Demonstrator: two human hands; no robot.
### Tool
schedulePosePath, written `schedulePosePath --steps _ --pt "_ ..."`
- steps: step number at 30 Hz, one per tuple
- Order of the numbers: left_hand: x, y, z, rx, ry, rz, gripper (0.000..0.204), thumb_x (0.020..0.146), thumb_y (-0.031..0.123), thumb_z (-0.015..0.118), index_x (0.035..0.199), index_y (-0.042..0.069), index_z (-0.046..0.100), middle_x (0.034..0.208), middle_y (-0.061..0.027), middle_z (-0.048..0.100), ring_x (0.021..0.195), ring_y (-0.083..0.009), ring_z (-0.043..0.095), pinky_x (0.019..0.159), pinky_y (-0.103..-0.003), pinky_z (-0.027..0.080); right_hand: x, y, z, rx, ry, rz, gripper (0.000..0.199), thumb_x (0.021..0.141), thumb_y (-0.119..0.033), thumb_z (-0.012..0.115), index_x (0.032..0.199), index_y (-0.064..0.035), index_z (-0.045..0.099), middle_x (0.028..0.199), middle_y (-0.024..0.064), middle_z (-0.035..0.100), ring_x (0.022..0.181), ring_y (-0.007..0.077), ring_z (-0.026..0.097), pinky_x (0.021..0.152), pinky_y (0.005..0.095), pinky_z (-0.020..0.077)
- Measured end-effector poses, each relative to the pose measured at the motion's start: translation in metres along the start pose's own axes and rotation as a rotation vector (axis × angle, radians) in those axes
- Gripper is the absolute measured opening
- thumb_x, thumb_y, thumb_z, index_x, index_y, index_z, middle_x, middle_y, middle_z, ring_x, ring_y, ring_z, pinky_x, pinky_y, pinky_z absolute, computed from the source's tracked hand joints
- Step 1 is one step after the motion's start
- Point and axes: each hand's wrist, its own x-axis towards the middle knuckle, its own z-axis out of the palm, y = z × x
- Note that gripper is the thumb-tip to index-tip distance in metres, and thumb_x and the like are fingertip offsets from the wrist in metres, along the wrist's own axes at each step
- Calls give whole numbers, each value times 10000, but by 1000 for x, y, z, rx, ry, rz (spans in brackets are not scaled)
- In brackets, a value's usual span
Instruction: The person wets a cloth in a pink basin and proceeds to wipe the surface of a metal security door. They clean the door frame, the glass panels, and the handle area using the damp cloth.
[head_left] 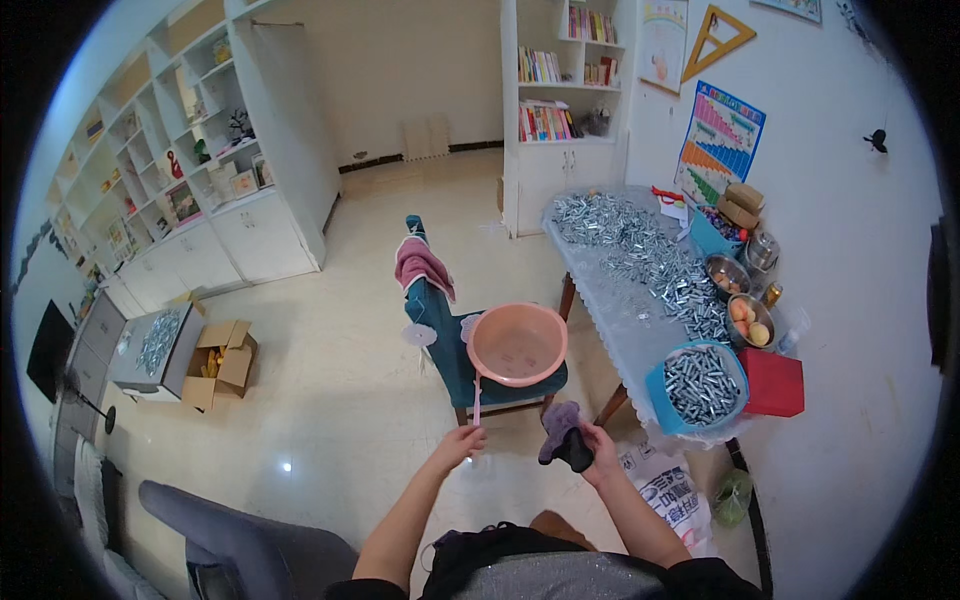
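My left hand (458,447) is closed, its fingertips pinching the lower end of a slim pink stick (477,402) that looks like a brush handle. The stick's upper end reaches the rim of a peach-pink plastic basin (517,378), which holds what looks like water. The basin stands on the seat of a dark teal chair (428,300). To the right, in front of the chair, my right hand (601,456) grips a soft purple-grey and black item (565,432), perhaps a small shoe; its exact kind is unclear.
A pink towel (424,268) drapes over the chair back. Right of it, a cloth-covered table (600,300) carries many small metal cylinders, a blue tub (655,390) full of them, bowls and a red box (772,382). A grey sofa (240,530) and an open carton (235,365) lie left.
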Motion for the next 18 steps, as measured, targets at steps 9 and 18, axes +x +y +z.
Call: schedulePosePath --steps 9,18 --pt "214 78 24 -377 34 -49 386 815 303 671 1074 27 595 915 -70 642 784 -163 621 685 -275 501 219 -74 -26 -316 7 92 391 895 -94 476 1278 -14 461 1202 54 544 1073 179 536 928 309 419" --pt "353 53 -49 30 727 99 205 753 147 716 794 -14 595 700 -105 625 624 -148 564 582 -292 458 398 -111 -98 -1406 160 -166 350 726 63 566 1052 -40 641 1050 127 615 1028 252 546 895 336 422"
